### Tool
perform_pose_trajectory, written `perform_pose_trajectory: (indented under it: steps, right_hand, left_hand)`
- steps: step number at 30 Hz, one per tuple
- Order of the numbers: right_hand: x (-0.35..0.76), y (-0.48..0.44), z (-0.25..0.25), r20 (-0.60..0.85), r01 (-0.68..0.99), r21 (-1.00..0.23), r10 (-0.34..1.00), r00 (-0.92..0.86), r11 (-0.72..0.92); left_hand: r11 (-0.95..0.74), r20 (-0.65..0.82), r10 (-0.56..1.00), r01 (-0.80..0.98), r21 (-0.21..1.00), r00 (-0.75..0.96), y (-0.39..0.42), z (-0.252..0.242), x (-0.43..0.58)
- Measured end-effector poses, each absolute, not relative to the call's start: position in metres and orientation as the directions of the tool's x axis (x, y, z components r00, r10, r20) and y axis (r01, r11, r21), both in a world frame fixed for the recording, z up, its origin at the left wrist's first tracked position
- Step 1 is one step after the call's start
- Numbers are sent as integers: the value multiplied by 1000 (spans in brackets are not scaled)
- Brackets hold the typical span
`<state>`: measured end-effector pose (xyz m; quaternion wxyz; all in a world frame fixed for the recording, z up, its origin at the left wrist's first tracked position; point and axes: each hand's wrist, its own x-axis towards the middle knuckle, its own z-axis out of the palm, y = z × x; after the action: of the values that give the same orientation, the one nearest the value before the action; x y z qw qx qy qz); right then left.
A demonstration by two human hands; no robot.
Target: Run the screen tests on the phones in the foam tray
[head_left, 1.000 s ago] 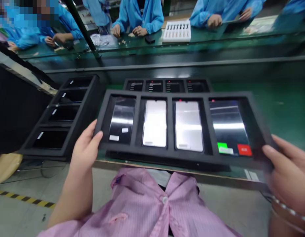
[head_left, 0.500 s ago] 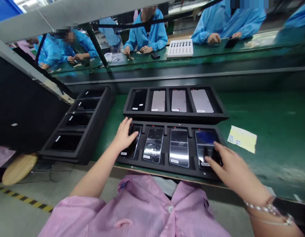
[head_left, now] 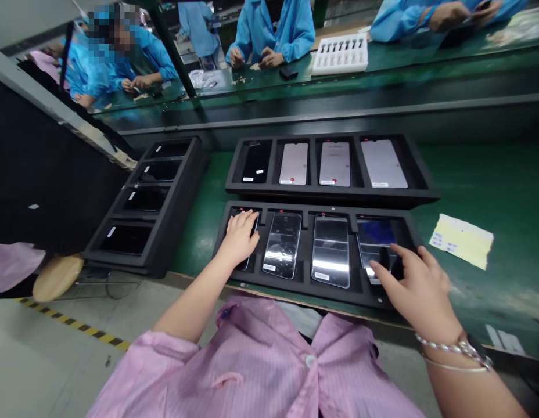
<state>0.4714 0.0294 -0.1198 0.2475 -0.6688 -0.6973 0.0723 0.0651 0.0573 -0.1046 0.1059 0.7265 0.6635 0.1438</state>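
A black foam tray (head_left: 305,280) at the bench's near edge holds phones in separate slots. My left hand (head_left: 240,237) lies over the leftmost phone (head_left: 244,262), fingers apart, covering much of it. At the tray's right end, my right hand (head_left: 415,278) is spread, with thumb and index finger over the rightmost phone (head_left: 376,239). Neither hand grips anything. Between them lie two glossy dark phones, one (head_left: 283,241) beside the other (head_left: 331,247), both face up with small white labels.
Behind is another foam tray (head_left: 313,194) with phones. A third tray (head_left: 167,232) of phones stands at left. A yellow paper (head_left: 462,239) lies at right. Beyond, people in blue work near a white tray (head_left: 340,55). A round stool (head_left: 58,277) stands lower left.
The view has shifted, so the trays and paper appear larger and further right. My left hand has moved further over the leftmost phone; my right hand remains at the rightmost phone.
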Motion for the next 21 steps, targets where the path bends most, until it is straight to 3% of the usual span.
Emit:
perform_pose_trajectory:
  steps: [7, 10, 14, 21]
  right_hand:
    - [462, 33, -113, 240, 904, -421, 970, 36, 70]
    - [434, 30, -108, 314, 912, -345, 943, -110, 221]
    - [394, 29, -113, 304, 886, -250, 901, -310, 390]
    - [392, 31, -124, 330, 859, -265, 878, -346, 438]
  left_hand:
    - [-77, 96, 994, 932, 353, 46, 51, -98, 77]
    - [-182, 125, 981, 913, 365, 146, 52, -87, 103]
    - [-333, 72, 940, 854, 400, 333, 66, -84, 145]
    - [-285, 31, 952, 849, 444, 304, 80, -106, 172]
